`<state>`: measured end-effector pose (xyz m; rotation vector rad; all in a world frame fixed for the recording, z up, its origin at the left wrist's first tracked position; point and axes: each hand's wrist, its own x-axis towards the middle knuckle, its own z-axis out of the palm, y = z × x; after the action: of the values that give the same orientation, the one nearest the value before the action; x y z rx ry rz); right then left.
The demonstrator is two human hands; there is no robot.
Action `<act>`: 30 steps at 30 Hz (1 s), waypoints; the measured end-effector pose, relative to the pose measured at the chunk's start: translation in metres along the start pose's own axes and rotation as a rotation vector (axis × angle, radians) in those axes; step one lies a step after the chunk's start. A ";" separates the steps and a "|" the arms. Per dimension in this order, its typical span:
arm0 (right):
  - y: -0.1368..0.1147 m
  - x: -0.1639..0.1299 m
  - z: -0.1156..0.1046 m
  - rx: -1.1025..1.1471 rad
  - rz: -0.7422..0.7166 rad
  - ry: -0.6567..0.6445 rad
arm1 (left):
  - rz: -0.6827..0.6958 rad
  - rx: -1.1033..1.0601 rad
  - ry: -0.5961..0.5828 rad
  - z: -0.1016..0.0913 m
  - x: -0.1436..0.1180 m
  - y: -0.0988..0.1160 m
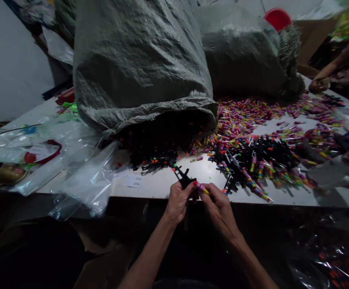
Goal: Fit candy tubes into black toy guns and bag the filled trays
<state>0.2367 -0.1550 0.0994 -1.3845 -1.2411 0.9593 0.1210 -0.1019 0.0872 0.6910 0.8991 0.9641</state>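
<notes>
My left hand (177,202) grips a small black plastic toy piece (182,176) that juts up from its fingers over the table's front edge. My right hand (218,206) pinches a short multicoloured tube (201,187) against that black piece. Both hands meet just in front of the white table (162,182). A heap of black plastic pieces (252,158) mixed with coloured tubes lies to the right of my hands. More black pieces spill from the mouth of a big grey woven sack (138,64).
Coloured tubes (252,114) are strewn over the far right of the table. A second grey sack (240,52) lies behind. Clear plastic bags (86,180) cover the left side. Another person's arm (327,78) rests at the far right.
</notes>
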 end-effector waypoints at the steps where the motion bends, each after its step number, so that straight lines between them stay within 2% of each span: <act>1: -0.001 -0.001 -0.003 0.040 0.043 -0.010 | -0.004 0.016 0.004 -0.004 -0.001 0.002; 5: -0.002 -0.005 -0.009 0.190 0.223 -0.027 | 0.084 0.124 -0.006 -0.008 -0.005 0.012; 8: 0.000 -0.006 -0.010 0.219 0.246 -0.066 | 0.166 0.172 -0.010 -0.008 -0.009 0.015; 12: -0.003 -0.007 -0.013 0.192 0.222 -0.058 | 0.234 0.199 -0.006 -0.010 -0.010 0.014; 15: -0.009 -0.008 -0.017 0.114 0.167 -0.108 | 0.266 0.209 -0.032 -0.011 -0.010 0.014; 18: -0.012 -0.008 -0.020 0.015 0.061 -0.173 | 0.243 0.177 -0.065 -0.011 -0.010 0.015; 20: -0.012 -0.009 -0.021 -0.026 0.023 -0.172 | 0.230 0.154 -0.067 -0.011 -0.010 0.015; 30: -0.006 -0.011 -0.026 -0.088 -0.043 -0.132 | 0.165 0.152 -0.139 -0.012 -0.011 0.019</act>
<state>0.2595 -0.1702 0.1093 -1.3743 -1.4210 0.9892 0.1001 -0.1023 0.1009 0.9623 0.8070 0.9865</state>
